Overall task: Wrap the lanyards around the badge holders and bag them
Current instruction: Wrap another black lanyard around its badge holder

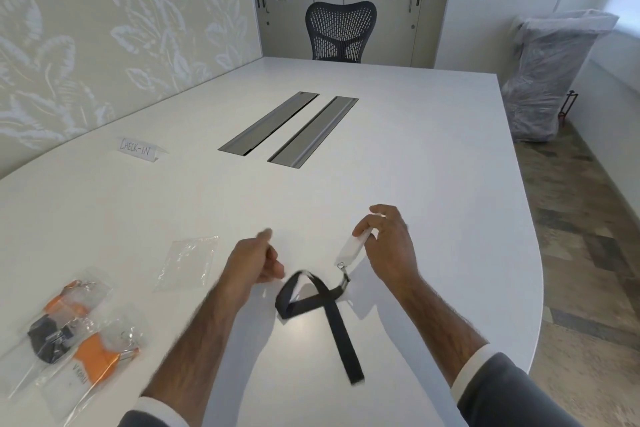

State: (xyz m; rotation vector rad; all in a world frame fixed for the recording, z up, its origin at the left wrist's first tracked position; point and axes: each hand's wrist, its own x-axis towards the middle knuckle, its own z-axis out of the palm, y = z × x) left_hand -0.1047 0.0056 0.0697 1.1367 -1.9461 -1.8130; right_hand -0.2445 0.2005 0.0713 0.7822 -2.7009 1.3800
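— Head view first: what lies nearest?

— At the near left of the white table [415, 156], two filled clear plastic bags [74, 333] with orange and dark lanyards inside. In the middle, a black fabric lanyard [332, 315] loops on the tabletop, its loose end trailing toward the near edge.

— And the hands?

— Right hand [388, 246] has its fingers closed round a white rectangular badge holder [355, 248], lifted off the table; the metal clip [343, 272] hangs below it, joined to the lanyard. Left hand [258, 260] is blurred — fingers curled, thumb out; whether it pinches the strap I cannot tell.

— Farther out?

— An empty clear bag [188, 262] lies flat just left of the left hand. Beyond, a folded "CHECK-IN" card [140, 148], two grey cable troughs [287, 130], then a black mesh chair [340, 31].
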